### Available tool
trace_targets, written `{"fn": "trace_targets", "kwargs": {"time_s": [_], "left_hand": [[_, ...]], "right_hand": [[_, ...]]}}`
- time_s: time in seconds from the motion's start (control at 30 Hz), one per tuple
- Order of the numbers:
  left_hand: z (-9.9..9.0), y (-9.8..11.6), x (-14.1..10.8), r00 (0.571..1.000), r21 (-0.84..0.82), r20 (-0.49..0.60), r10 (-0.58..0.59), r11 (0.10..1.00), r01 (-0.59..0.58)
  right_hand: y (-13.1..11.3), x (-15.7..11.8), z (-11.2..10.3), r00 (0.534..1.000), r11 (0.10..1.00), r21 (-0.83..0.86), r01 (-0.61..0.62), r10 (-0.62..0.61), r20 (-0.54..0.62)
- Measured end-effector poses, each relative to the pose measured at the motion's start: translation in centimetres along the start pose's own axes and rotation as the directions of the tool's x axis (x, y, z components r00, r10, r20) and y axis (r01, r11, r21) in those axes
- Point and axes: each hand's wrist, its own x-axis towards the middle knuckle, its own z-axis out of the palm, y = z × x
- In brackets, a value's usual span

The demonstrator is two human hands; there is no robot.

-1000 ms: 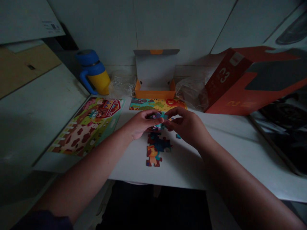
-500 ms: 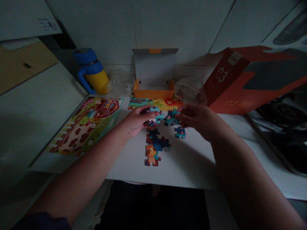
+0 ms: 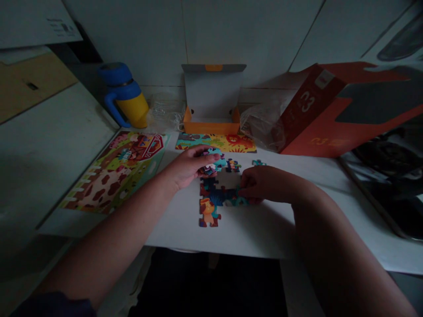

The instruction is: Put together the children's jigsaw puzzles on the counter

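My left hand [image 3: 192, 166] is closed around a stack of puzzle pieces [image 3: 213, 161], thumb on top. Just in front lies a joined group of dark blue and orange puzzle pieces [image 3: 216, 197], with an orange animal on its nearest piece. At the right end of that group, my right hand [image 3: 256, 184] pinches a teal puzzle piece [image 3: 242, 200]; its fingers partly hide it, so I cannot tell whether it interlocks. A loose colourful piece [image 3: 233, 165] sits beyond, and a teal loose piece [image 3: 259, 163] is farther right.
An open orange box [image 3: 211, 128] stands at the back, between crumpled clear plastic [image 3: 165, 112] and a plastic bag [image 3: 262, 125]. Farm puzzle [image 3: 114, 176] and animal strip [image 3: 224, 142] lie flat. A blue-yellow jug [image 3: 132, 103] is left; a large red box [image 3: 317, 119] right.
My right hand has come nearer, from the loose pieces to the right end of the joined group, with a piece in its fingers. My left hand stays put with its stack.
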Motion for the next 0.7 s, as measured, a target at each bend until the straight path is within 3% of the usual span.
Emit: {"fn": "trace_targets", "kwargs": {"time_s": [0.57,0.63,0.7], "left_hand": [[-0.3,-0.6,0.1,0.995,0.067,0.040,-0.088,0.994,0.085],[-0.1,-0.2,-0.4,0.993,0.031,0.076,-0.091,0.996,0.089],[0.1,0.3,-1.0,0.978,-0.005,0.179,-0.103,0.994,0.106]], "right_hand": [[-0.2,0.4,0.2,1.000,1.000,0.006,-0.012,0.012,0.016],[-0.2,0.3,0.3,1.000,0.999,0.031,-0.010,0.010,0.014],[-0.2,0.3,0.3,1.000,0.998,0.061,-0.014,0.013,0.005]]}}
